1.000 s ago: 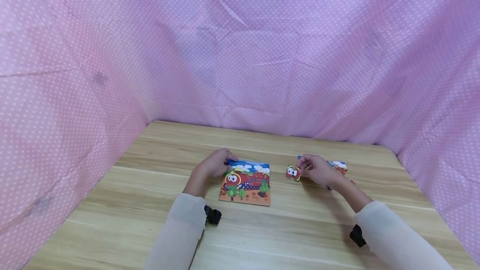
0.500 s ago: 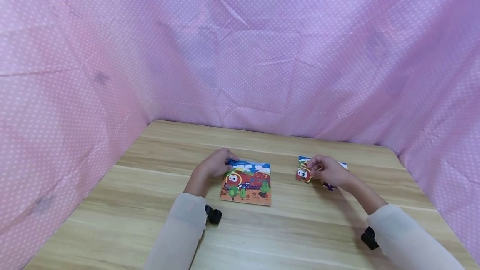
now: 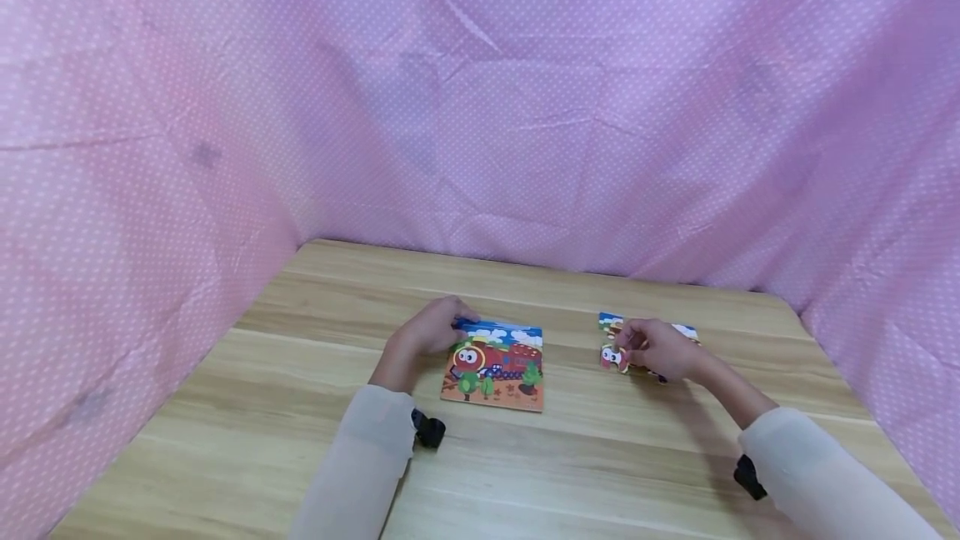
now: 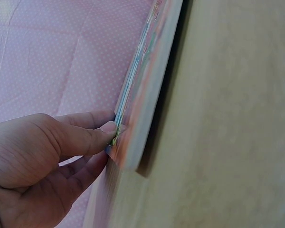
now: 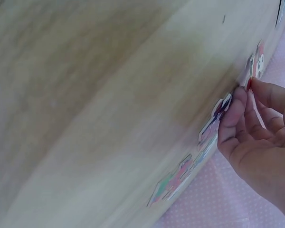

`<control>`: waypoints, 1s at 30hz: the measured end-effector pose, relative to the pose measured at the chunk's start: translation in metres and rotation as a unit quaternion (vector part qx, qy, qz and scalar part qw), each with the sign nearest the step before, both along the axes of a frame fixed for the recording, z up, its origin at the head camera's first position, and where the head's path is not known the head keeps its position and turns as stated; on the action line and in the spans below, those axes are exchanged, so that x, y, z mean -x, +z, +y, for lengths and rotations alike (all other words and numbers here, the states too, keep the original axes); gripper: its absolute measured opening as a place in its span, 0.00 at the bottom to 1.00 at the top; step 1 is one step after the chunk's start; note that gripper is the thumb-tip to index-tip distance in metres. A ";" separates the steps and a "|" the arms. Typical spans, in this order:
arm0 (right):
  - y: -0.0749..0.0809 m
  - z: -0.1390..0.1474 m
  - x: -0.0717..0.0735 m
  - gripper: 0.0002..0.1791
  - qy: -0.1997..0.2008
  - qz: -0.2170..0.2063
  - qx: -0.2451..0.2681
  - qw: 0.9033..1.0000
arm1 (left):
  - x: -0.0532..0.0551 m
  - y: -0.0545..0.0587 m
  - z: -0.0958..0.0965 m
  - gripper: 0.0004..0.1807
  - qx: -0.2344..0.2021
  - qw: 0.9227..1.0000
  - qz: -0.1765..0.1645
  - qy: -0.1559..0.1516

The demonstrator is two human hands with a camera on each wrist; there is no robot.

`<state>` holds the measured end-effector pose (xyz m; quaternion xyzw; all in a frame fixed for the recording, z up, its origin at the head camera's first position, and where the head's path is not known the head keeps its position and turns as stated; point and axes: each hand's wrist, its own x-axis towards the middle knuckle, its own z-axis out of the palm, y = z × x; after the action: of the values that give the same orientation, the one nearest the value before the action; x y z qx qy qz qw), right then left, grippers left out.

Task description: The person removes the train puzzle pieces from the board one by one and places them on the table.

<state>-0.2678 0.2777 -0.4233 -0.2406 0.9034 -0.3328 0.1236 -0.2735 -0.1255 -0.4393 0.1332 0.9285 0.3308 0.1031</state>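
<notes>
A square picture board point(image 3: 498, 369) with a red cartoon train lies on the table. My left hand point(image 3: 435, 325) grips its far left corner; in the left wrist view, the thumb presses the board's point(image 4: 149, 104) corner with fingers behind it. Farther right, my right hand point(image 3: 663, 350) pinches a puzzle piece point(image 3: 612, 358) showing the train's white eyes, low over the table. That piece point(image 5: 258, 64) appears between thumb and fingertips in the right wrist view. Blue sky pieces point(image 3: 609, 321) lie just beyond it, and the hand partly covers other pieces.
Several loose puzzle pieces point(image 5: 173, 180) lie flat beside my right hand in the right wrist view. The wooden table point(image 3: 487, 482) ends at a pink dotted cloth point(image 3: 480, 148) that hangs at the back and both sides.
My right hand has carried the eyed puzzle piece to the right and slightly nearer, up against the other pieces. My left hand keeps its hold on the picture board.
</notes>
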 end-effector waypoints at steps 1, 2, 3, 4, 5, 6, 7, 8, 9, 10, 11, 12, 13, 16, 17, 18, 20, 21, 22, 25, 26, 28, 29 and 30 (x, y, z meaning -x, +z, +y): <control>0.000 0.000 0.000 0.05 0.002 0.003 -0.004 1.000 | 0.000 0.000 0.000 0.16 0.001 1.000 0.001 -0.001; 0.001 -0.001 0.000 0.05 0.005 0.008 -0.011 1.000 | 0.001 -0.001 0.000 0.16 0.001 1.000 0.001 -0.002; 0.001 -0.002 0.000 0.05 0.007 0.011 -0.017 1.000 | 0.001 -0.001 0.000 0.16 0.000 1.000 0.002 -0.001; 0.002 -0.002 0.000 0.05 0.009 0.014 -0.024 1.000 | 0.001 -0.001 -0.001 0.16 0.000 1.000 0.001 0.000; 0.002 -0.003 0.000 0.05 0.012 0.018 -0.029 0.999 | 0.002 -0.001 -0.001 0.16 -0.001 1.000 0.001 0.000; 0.003 -0.003 -0.001 0.06 0.016 0.024 -0.035 0.999 | 0.002 -0.001 0.000 0.17 -0.001 1.000 0.001 -0.001; 0.003 -0.004 -0.001 0.06 0.020 0.028 -0.039 0.999 | 0.002 -0.002 0.000 0.16 -0.002 1.000 0.001 -0.002; 0.004 -0.004 -0.001 0.07 0.024 0.036 -0.046 0.998 | 0.002 -0.002 0.000 0.17 -0.003 1.000 0.000 -0.002; 0.004 -0.005 -0.001 0.08 0.029 0.044 -0.051 0.997 | 0.002 -0.002 0.000 0.17 -0.004 1.000 0.000 -0.003; 0.004 -0.006 -0.001 0.09 0.034 0.053 -0.053 0.997 | 0.002 -0.002 0.000 0.17 -0.005 1.000 0.000 -0.002; 0.004 -0.007 -0.001 0.09 0.041 0.062 -0.055 0.996 | 0.002 -0.002 0.001 0.17 -0.005 1.000 -0.001 -0.001; 0.004 -0.007 -0.001 0.10 0.047 0.072 -0.059 0.995 | 0.001 -0.002 0.001 0.17 -0.007 1.000 -0.002 0.000; 0.004 -0.008 -0.001 0.11 0.052 0.081 -0.063 0.993 | 0.001 -0.002 0.001 0.17 -0.009 1.000 -0.003 0.003; 0.005 -0.010 0.000 0.11 0.059 0.095 -0.069 0.991 | 0.000 -0.002 0.001 0.17 -0.007 1.000 -0.001 0.005; 0.006 -0.011 0.000 0.11 0.058 0.094 -0.074 0.991 | 0.000 -0.002 0.001 0.17 -0.008 1.000 -0.002 0.005; 0.007 -0.012 0.000 0.11 0.057 0.092 -0.078 0.991 | 0.000 -0.002 0.001 0.17 -0.009 1.000 -0.003 0.006; 0.008 -0.015 0.000 0.09 0.050 0.084 -0.086 0.991 | 0.000 -0.002 0.001 0.16 -0.010 1.000 -0.005 0.007; 0.010 -0.016 0.000 0.08 0.047 0.080 -0.091 0.992 | 0.000 -0.002 0.001 0.16 -0.011 1.000 -0.007 0.008; 0.011 -0.018 0.000 0.07 0.044 0.073 -0.091 0.992 | 0.000 -0.001 0.001 0.16 -0.012 1.000 -0.008 0.009; 0.014 -0.027 0.000 0.03 0.041 0.064 -0.086 0.993 | 0.000 -0.001 0.001 0.16 -0.013 1.000 -0.008 0.008; 0.016 -0.031 0.000 0.02 0.044 0.061 -0.083 0.994 | 0.000 -0.001 0.001 0.16 -0.013 1.000 -0.008 0.007; 0.018 -0.040 0.000 0.01 0.053 0.061 -0.076 0.994 | 0.000 -0.001 0.001 0.16 -0.012 1.000 -0.007 0.006; 0.019 -0.045 -0.001 0.01 0.056 0.061 -0.073 0.994 | 0.001 -0.001 0.002 0.16 -0.011 1.000 -0.007 0.006; 0.021 -0.050 -0.001 0.01 0.062 0.061 -0.071 0.994 | 0.001 0.000 0.001 0.16 -0.012 1.000 -0.007 0.006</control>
<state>-0.2665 0.2275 -0.4028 -0.3068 0.9138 -0.2443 0.1053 -0.2744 -0.1240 -0.4396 0.1266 0.9246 0.3432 0.1062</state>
